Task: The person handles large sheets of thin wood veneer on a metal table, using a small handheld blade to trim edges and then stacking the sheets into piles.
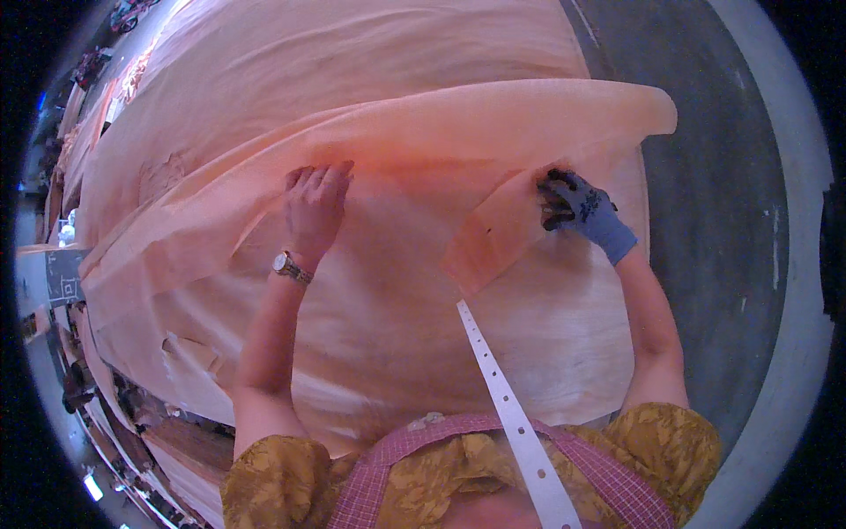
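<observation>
We spot no packages, labels or screens here; only a dark square sign with pale markings at far left.

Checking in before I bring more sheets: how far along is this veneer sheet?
Done: a stack of veneer sheets already lies flat in front of the person. In hand: the top sheet is lifted and curling, with the bare left hand at its edge and the gloved right hand gripping a torn flap. Left: that sheet does not yet lie flat, and the flap hangs loose.
</observation>
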Demonstrator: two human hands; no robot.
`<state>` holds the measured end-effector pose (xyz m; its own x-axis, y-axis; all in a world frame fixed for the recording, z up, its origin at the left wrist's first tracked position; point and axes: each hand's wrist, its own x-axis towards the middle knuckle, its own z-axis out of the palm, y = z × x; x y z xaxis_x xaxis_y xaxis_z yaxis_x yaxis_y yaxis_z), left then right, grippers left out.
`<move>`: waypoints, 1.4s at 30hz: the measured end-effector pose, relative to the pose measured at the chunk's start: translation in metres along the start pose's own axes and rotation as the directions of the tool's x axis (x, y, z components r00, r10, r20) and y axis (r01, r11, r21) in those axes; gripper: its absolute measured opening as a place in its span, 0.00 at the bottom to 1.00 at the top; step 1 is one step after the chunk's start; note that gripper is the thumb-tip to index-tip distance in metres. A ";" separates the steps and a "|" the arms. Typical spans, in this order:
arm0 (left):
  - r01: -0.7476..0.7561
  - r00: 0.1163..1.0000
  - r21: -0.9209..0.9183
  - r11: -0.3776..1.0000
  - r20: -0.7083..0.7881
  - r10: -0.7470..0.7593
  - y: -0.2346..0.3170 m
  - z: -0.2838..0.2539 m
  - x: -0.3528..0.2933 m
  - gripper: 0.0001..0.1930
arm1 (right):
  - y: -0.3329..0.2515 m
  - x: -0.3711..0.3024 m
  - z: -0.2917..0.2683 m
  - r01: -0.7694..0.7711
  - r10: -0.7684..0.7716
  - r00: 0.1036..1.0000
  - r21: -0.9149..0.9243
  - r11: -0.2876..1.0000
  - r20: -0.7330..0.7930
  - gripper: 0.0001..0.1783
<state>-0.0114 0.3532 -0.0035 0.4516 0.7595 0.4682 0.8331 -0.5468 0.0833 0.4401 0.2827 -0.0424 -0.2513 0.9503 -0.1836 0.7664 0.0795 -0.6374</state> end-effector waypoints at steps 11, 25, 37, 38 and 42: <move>0.033 0.994 0.003 0.999 -0.103 -0.032 -0.028 0.006 0.044 0.06 | -0.004 0.011 0.025 0.201 -0.203 0.979 -0.128 0.971 -0.005 0.29; 0.079 0.952 0.247 0.966 -0.307 0.001 -0.050 -0.055 0.127 0.09 | -0.033 0.018 0.031 0.326 -0.293 0.945 -0.343 0.881 0.144 0.20; 0.072 0.965 0.305 0.950 -0.262 0.011 -0.074 -0.030 0.155 0.09 | -0.054 0.051 0.014 0.366 -0.321 0.930 -0.484 0.795 0.177 0.12; 0.067 0.960 0.309 0.949 -0.278 0.023 -0.076 -0.029 0.156 0.09 | -0.060 0.056 0.004 0.373 -0.338 0.927 -0.482 0.793 0.162 0.12; 0.123 0.952 0.369 0.921 -0.307 -0.004 -0.081 -0.032 0.166 0.09 | -0.088 0.111 -0.069 0.500 -0.529 0.849 -0.351 0.792 0.017 0.14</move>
<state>-0.0142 0.5126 0.0953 0.3285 0.6168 0.7153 0.9409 -0.2802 -0.1905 0.3857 0.4016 0.0457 -0.6287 0.7593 0.1681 0.6884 0.6439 -0.3339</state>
